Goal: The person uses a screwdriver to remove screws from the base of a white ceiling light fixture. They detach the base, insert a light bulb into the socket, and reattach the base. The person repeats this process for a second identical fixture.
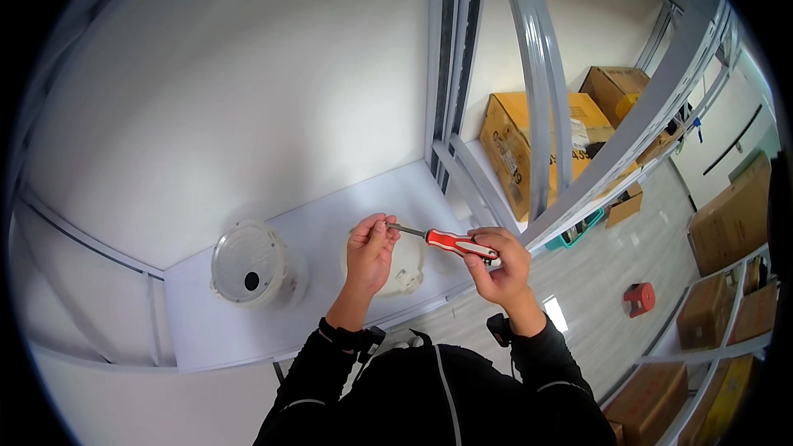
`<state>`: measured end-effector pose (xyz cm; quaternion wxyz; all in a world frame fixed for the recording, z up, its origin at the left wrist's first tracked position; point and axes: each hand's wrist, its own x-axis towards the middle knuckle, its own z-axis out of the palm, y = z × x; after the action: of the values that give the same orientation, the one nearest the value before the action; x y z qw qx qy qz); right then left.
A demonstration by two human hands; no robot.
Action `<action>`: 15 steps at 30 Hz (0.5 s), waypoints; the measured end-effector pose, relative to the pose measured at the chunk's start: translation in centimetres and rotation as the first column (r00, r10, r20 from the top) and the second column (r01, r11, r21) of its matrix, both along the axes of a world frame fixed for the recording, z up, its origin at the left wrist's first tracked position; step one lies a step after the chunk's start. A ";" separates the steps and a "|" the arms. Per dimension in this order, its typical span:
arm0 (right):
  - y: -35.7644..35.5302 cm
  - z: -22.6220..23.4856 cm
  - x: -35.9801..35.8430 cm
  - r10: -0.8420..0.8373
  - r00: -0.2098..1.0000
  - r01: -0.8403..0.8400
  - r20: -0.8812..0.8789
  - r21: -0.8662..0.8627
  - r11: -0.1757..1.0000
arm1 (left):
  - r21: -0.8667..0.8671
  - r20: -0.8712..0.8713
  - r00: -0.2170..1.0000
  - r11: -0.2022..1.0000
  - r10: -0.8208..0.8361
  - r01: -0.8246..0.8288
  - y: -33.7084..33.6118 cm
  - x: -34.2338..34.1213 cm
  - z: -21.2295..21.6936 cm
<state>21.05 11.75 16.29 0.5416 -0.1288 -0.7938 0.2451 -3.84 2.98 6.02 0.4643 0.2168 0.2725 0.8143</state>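
A screwdriver [450, 241] with a red and white handle and a metal shaft is held over the white table [215, 343]. My right hand [502, 268] grips it by the handle end. At the tip of the shaft, the fingers of my left hand [371, 252] are pinched together; whether a small part sits between them is too small to tell. Below the screwdriver lies a round cream-coloured plastic part [406, 274], partly covered by my left hand. Left of my hands stands a white, bucket-like container [248, 263] with a translucent top and a dark round spot on it.
Grey metal posts [450, 58] rise at the table's right end. Beyond them are cardboard boxes [510, 144] and a teal bin [576, 231]. A red stool [639, 299] stands on the floor at right, near shelves holding brown boxes [705, 312].
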 end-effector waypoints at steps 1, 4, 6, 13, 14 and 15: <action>0.0 0.0 0.1 -0.004 1.000 0.004 0.002 -0.005 1.000 | -0.005 -0.004 1.000 1.000 0.003 -0.003 0.1 0.1 0.0; 0.1 -0.1 0.3 -0.014 1.000 0.014 0.005 -0.033 0.999 | -0.020 -0.022 1.000 1.000 0.010 -0.011 0.3 0.5 0.1; 0.1 -0.1 0.2 -0.020 1.000 0.020 0.007 -0.073 0.997 | -0.029 -0.040 0.999 0.999 0.014 -0.015 0.4 0.6 0.2; 0.3 1.5 0.4 0.113 0.976 -0.092 0.187 -0.117 0.989 | -0.042 -0.087 0.996 0.999 0.024 -0.028 0.1 -0.5 0.3; 0.4 1.4 0.3 0.143 0.970 -0.114 0.199 -0.148 0.982 | -0.045 -0.088 0.996 0.999 0.023 -0.027 0.1 -0.6 0.3; 0.5 1.3 0.3 0.175 0.962 -0.138 0.211 -0.179 0.974 | -0.048 -0.088 0.996 0.998 0.025 -0.029 0.0 -0.7 0.4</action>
<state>21.32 12.20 17.62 0.4146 -0.1359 -0.8350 0.3352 -4.58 2.95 6.39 0.4463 0.2368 0.3155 0.8032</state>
